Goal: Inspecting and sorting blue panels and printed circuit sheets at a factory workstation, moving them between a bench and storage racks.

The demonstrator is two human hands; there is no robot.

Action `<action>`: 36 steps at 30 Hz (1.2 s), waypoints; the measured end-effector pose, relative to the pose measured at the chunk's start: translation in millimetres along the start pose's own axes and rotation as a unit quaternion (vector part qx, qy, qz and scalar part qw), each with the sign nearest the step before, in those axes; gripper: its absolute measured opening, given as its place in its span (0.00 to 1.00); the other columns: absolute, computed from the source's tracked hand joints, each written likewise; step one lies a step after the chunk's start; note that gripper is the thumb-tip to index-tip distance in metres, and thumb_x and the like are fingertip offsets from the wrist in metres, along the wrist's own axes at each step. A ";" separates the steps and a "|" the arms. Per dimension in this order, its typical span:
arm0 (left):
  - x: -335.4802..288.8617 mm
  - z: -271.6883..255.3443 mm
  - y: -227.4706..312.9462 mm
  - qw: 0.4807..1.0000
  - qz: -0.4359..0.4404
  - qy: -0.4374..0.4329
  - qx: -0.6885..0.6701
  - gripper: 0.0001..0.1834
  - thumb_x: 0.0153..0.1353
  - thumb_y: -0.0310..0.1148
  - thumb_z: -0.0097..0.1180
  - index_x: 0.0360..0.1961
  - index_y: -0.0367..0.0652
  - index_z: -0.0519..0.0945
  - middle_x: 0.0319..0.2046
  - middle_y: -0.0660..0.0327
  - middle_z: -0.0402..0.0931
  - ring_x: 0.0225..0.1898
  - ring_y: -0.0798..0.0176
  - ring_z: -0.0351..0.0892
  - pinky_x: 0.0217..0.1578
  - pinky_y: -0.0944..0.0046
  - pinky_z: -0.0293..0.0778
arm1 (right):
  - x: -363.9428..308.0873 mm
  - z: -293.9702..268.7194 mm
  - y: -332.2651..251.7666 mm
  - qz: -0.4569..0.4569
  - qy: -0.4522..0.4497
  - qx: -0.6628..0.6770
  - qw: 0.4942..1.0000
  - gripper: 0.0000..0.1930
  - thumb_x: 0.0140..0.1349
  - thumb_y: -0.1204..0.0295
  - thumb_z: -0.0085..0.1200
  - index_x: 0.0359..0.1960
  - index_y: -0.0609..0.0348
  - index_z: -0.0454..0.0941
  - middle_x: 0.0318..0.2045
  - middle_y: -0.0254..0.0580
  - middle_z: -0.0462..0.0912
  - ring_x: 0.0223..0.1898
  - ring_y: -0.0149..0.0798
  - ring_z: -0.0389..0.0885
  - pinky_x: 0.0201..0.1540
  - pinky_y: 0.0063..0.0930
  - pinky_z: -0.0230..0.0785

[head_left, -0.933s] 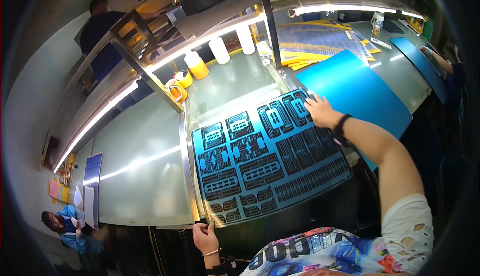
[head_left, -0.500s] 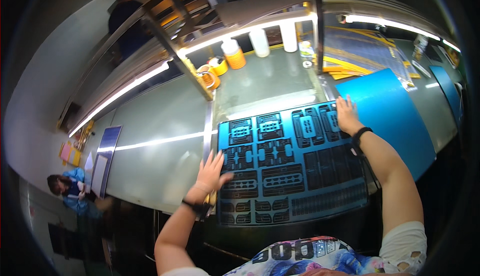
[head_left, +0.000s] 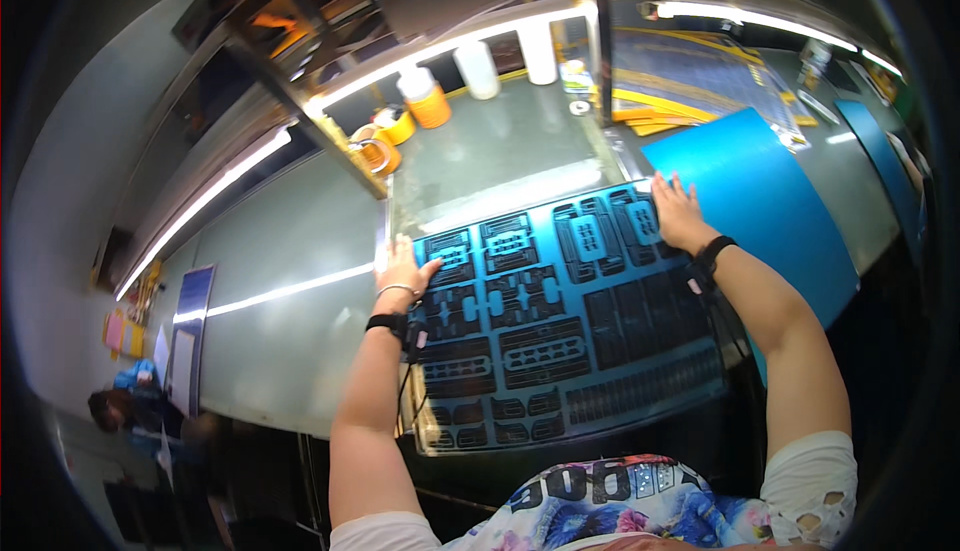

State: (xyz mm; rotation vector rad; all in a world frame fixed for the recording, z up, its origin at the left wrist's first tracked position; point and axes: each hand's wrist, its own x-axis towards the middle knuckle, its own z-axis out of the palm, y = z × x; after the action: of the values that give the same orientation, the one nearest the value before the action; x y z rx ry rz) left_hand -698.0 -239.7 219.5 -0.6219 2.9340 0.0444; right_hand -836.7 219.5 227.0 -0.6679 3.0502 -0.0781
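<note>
A blue sheet (head_left: 577, 296) with rows of black printed shapes lies in front of me on the work table. My left hand (head_left: 403, 271) rests at its upper left edge, fingers stretched forward and thumb out over the printed side. At the upper right corner, my right hand (head_left: 680, 215) lies with its fingers apart. Both wrists wear black bands. Beside my right hand, a plain blue sheet (head_left: 765, 206) spreads out to the right. The fingers' undersides are hidden.
Behind the printed sheet stand an orange-and-white bottle (head_left: 425, 99), white bottles (head_left: 478, 71) and tape rolls (head_left: 375, 151). A metal post (head_left: 602, 46) and lit tubes rise beyond. Yellow-edged screens (head_left: 680, 86) lie back right. A person (head_left: 130, 406) is at far left.
My left hand has moved forward along the sheet's left edge toward its upper left corner. The right hand stays at the upper right corner. The whole view has shifted slightly.
</note>
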 end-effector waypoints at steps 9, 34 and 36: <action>-13.2 -19.4 18.0 0.996 -0.067 -0.037 0.041 0.48 0.55 0.67 0.37 0.67 0.43 0.46 0.69 0.62 0.39 0.70 0.59 0.33 0.64 0.42 0.35 | -237.6 -30.6 7.7 -0.121 0.007 0.084 0.989 0.33 0.45 0.86 0.41 0.59 0.70 0.58 0.64 0.54 0.54 0.67 0.54 0.47 0.65 0.54 0.39; -294.1 -55.8 -68.8 0.856 0.144 0.487 0.103 0.07 0.60 0.29 0.49 0.34 0.49 0.80 0.37 0.64 0.80 0.45 0.60 0.76 0.57 0.46 0.57 | -241.0 -136.9 2.6 -0.212 0.393 0.126 0.886 0.08 0.49 0.78 0.52 0.30 0.52 0.81 0.37 0.35 0.82 0.52 0.45 0.73 0.65 0.47 0.46; -290.3 -148.8 -92.2 0.828 0.060 0.553 0.073 0.02 0.57 0.29 0.55 0.30 0.48 0.79 0.29 0.61 0.78 0.44 0.52 0.72 0.54 0.50 0.62 | -228.0 -196.6 -3.6 -0.218 0.417 0.244 0.848 0.07 0.51 0.77 0.54 0.32 0.53 0.79 0.36 0.37 0.82 0.49 0.41 0.75 0.64 0.41 0.49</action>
State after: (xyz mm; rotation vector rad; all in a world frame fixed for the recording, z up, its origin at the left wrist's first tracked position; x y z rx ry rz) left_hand -417.7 -216.1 408.8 -0.5366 4.0013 -0.7865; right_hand -633.6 320.4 425.1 -1.5753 3.2157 -1.4496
